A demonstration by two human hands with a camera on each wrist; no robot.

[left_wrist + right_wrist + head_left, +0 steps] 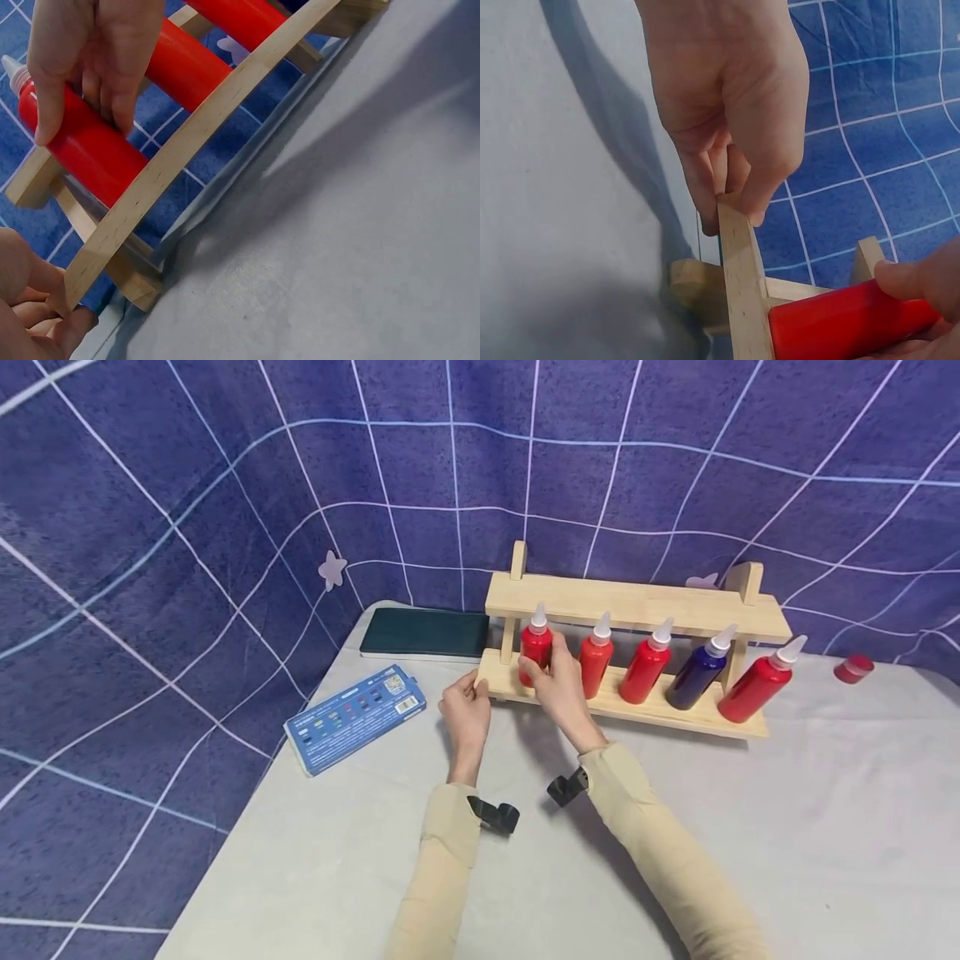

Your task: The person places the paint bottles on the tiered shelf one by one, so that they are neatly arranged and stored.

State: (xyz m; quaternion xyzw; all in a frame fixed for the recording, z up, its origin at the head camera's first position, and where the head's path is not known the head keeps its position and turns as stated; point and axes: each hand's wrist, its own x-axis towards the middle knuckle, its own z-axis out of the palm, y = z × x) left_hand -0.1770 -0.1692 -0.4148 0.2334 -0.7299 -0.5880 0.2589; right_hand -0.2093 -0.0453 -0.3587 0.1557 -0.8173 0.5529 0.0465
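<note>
A two-tier wooden rack (637,603) stands at the back of the table. My left hand (467,714) pinches the left end of its lower board, thumb and fingers on either face in the right wrist view. My right hand (564,687) grips the leftmost red squeeze bottle (534,652), which has a white pointed cap and stands on the lower board. To its right stand an orange-red bottle (594,667), another red bottle (643,675), a dark blue bottle (696,678) and a red bottle (753,689) at the right end.
A blue printed box (356,718) lies left of my left hand. Behind it is a dark green flat case (425,632) beside the rack. A small red-lidded jar (853,668) sits at the far right. A blue gridded curtain (450,460) hangs behind the table.
</note>
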